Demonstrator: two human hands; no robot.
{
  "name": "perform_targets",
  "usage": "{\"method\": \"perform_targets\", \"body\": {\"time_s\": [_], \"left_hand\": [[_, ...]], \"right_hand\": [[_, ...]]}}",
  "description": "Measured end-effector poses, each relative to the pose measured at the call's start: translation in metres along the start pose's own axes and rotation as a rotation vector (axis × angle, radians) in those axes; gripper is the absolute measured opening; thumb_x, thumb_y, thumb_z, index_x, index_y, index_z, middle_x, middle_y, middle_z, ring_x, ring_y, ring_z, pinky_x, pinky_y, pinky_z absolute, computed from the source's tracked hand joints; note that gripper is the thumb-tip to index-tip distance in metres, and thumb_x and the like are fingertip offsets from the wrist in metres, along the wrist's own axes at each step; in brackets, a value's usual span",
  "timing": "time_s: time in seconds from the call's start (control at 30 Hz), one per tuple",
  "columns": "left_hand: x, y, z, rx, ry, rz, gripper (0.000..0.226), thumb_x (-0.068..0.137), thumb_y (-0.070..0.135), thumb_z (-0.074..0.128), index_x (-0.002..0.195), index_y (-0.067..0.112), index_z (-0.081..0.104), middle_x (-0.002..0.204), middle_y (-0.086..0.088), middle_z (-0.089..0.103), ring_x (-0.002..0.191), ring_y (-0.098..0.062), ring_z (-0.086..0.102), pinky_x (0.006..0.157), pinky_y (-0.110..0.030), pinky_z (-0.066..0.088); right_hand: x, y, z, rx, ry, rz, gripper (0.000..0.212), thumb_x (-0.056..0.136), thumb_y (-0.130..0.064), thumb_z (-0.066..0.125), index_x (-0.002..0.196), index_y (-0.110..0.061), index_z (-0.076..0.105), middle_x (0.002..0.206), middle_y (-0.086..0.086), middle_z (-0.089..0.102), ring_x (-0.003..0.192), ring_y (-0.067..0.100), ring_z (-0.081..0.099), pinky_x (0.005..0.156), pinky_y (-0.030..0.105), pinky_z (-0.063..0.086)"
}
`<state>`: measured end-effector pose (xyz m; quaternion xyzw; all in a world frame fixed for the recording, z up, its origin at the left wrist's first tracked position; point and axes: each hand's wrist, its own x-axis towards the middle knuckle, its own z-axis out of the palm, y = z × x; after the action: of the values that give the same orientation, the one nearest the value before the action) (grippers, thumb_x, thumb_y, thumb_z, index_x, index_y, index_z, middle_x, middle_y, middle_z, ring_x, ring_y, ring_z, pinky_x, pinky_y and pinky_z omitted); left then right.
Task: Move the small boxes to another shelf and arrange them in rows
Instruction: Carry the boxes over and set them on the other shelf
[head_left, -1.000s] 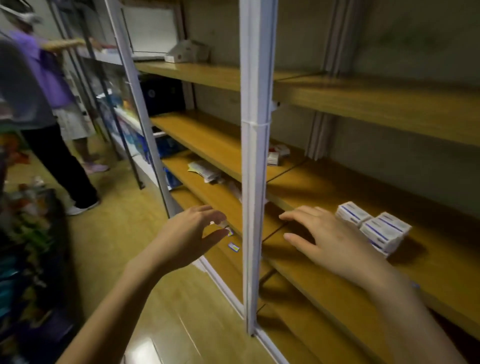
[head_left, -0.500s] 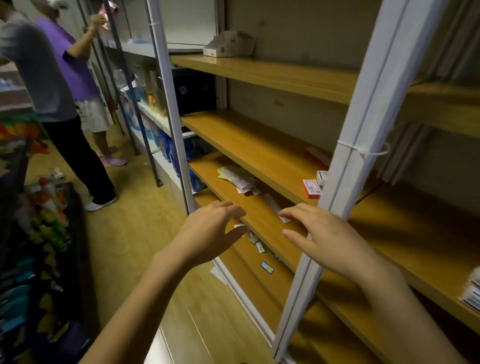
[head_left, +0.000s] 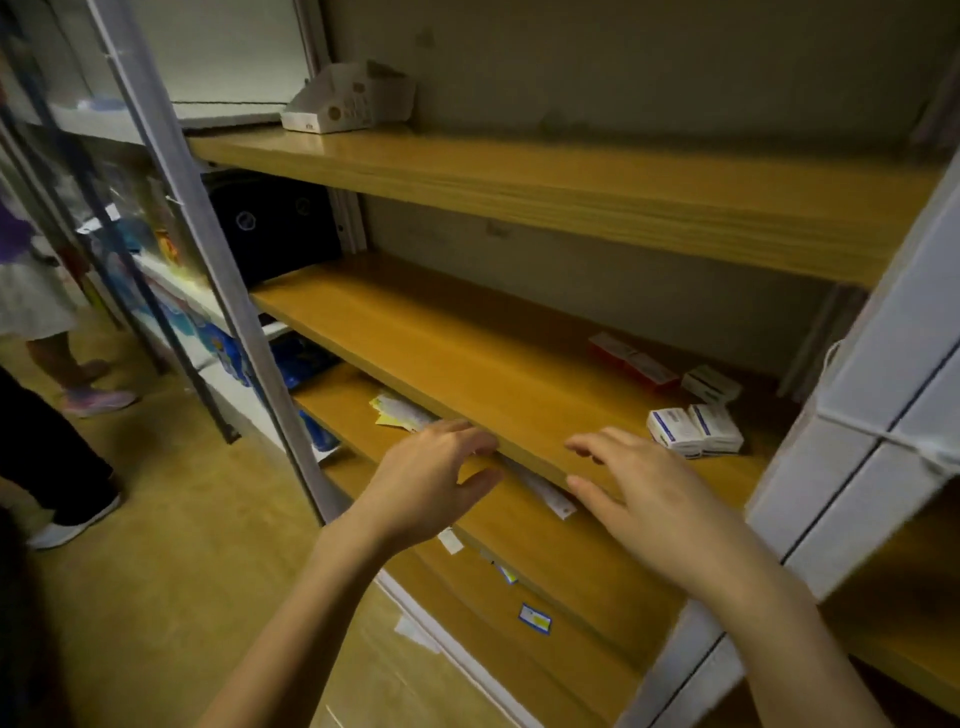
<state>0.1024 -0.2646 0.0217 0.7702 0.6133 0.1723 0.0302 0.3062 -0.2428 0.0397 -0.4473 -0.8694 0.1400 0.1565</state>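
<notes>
- Left hand (head_left: 431, 480) and right hand (head_left: 644, 493) now raised to the front edge of the middle shelf (head_left: 441, 353), grips spread, holding nothing.
- Small white boxes (head_left: 693, 430) now in plain view, resting on that shelf just right of the right hand.
- Red boxes (head_left: 631, 361) behind them, by the back wall.

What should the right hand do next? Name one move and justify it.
Probably reach the right hand forward and right to the white and blue boxes: both hands are empty, and that stack sits nearest on the middle shelf.
</notes>
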Motion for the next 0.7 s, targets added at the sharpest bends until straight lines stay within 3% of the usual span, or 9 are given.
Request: {"method": "perform_targets", "body": {"time_s": [0.1, 0.23, 0.4, 0.57, 0.7], "left_hand": [[0.033, -0.015, 0.015, -0.056, -0.049, 0.060, 0.031, 0.090, 0.042, 0.048, 0.113, 0.023, 0.057, 0.107, 0.008, 0.059, 0.098, -0.011, 0.054, 0.075, -0.026, 0.045], [0.078, -0.022, 0.034, -0.185, -0.140, 0.157, 0.036, 0.090, 0.045, 0.047, 0.117, 0.022, 0.056, 0.112, 0.006, 0.057, 0.097, -0.015, 0.055, 0.076, -0.036, 0.048], [0.125, -0.026, 0.055, -0.250, -0.225, 0.304, 0.034, 0.088, 0.045, 0.050, 0.114, 0.025, 0.056, 0.109, 0.005, 0.057, 0.097, -0.017, 0.055, 0.075, -0.034, 0.046], [0.160, -0.038, 0.069, -0.289, -0.324, 0.489, 0.035, 0.087, 0.044, 0.052, 0.116, 0.025, 0.057, 0.117, 0.005, 0.058, 0.111, -0.015, 0.051, 0.091, -0.034, 0.043], [0.178, -0.050, 0.070, -0.306, -0.369, 0.582, 0.039, 0.087, 0.047, 0.049, 0.120, 0.027, 0.054, 0.126, 0.005, 0.054, 0.120, -0.015, 0.047, 0.100, -0.037, 0.038]], "right_hand": [[0.008, 0.009, 0.003, -0.012, -0.007, 0.103, 0.041, 0.093, -0.039, 0.042, 0.133, -0.033, 0.036, 0.130, -0.015, 0.043, 0.117, 0.003, 0.041, 0.094, 0.019, 0.037], [0.013, 0.017, 0.005, -0.038, 0.008, 0.261, 0.041, 0.094, -0.039, 0.041, 0.133, -0.033, 0.035, 0.131, -0.015, 0.040, 0.119, 0.004, 0.038, 0.096, 0.021, 0.036], [0.019, 0.020, 0.017, -0.061, 0.044, 0.545, 0.048, 0.093, -0.041, 0.041, 0.137, -0.034, 0.027, 0.139, -0.012, 0.035, 0.127, 0.006, 0.034, 0.100, 0.023, 0.038], [0.029, 0.023, 0.031, -0.091, 0.109, 0.849, 0.058, 0.089, -0.045, 0.047, 0.140, -0.029, 0.025, 0.141, -0.006, 0.036, 0.128, 0.012, 0.035, 0.098, 0.032, 0.044], [0.042, 0.024, 0.045, -0.107, 0.079, 1.047, 0.060, 0.088, -0.043, 0.050, 0.138, -0.020, 0.024, 0.136, 0.000, 0.036, 0.127, 0.017, 0.032, 0.100, 0.032, 0.040]]}}
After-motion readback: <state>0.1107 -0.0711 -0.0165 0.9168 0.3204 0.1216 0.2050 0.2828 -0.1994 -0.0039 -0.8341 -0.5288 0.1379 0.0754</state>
